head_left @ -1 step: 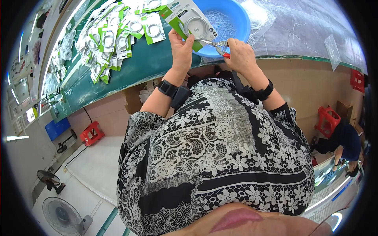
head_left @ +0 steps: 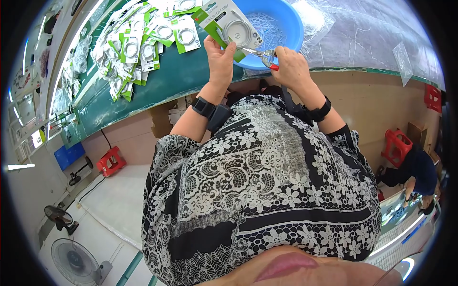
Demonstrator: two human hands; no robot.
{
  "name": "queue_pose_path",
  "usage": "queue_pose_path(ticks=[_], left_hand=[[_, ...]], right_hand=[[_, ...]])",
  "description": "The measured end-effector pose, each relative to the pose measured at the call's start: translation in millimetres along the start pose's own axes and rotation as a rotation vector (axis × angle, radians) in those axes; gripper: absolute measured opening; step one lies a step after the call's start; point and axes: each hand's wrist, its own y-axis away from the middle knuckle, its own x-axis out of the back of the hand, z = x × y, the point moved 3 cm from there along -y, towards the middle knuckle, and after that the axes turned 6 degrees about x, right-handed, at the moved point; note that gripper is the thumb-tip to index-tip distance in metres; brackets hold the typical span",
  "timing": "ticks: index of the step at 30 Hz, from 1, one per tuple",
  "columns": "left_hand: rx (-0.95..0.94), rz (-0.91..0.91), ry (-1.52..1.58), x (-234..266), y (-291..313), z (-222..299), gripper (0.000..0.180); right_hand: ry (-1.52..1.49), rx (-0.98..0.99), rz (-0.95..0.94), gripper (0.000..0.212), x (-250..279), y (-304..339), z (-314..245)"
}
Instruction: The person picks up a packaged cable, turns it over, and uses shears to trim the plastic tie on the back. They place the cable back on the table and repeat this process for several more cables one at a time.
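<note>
My left hand is closed on the lower left edge of a cable pack. This is a green and white card with a coiled white cable on its front. In my right hand is a pair of snips with metal jaws and a red handle, fingers wrapped round it. The tips of the snips reach the lower edge of the pack; whether the jaws are cutting is too small to tell. Behind the pack and snips stands a blue basin holding many thin white strips.
Similar cable packs lie in a loose pile on the green tabletop to the left. Clear plastic film is right of the basin. A clear bag hangs over the table edge. Another person is at the far right, by a red stool.
</note>
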Motion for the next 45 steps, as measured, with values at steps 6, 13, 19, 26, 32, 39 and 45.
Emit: queue_pose_path(ticks=[6,13,19,26,32,39,45], left_hand=[[-0.039,-0.003,0.041,-3.8,3.4,2.2,0.056],[0.002,-0.056,0.331,-6.6,-2.3,-4.0,0.058],[-0.043,-0.008,0.350,-4.4,-1.1,4.5,0.058],[-0.025,0.006,0.370,3.5,-1.4,9.5,0.058],[0.063,-0.033,0.427,-3.3,0.0,7.2,0.056],[0.091,-0.003,0.283,-4.1,4.6,-5.3,0.050],[0.099,0.092,0.315,3.8,5.4,-10.7,0.047]], right_hand=[[-0.019,-0.008,-0.001,0.024,-6.2,-3.1,-5.6],[0.018,-0.132,-0.028,0.023,-12.2,-13.4,-15.3],[0.009,-0.115,-0.016,0.022,-12.1,-20.2,-19.7],[-0.159,-0.151,-0.207,0.025,-13.0,-27.3,-13.2],[-0.658,-0.197,0.171,0.032,-34.9,-49.4,-16.7],[-0.747,-0.187,0.316,0.035,-52.2,-70.5,-28.0],[-0.714,-0.277,0.279,0.034,-67.2,-79.9,-29.1]])
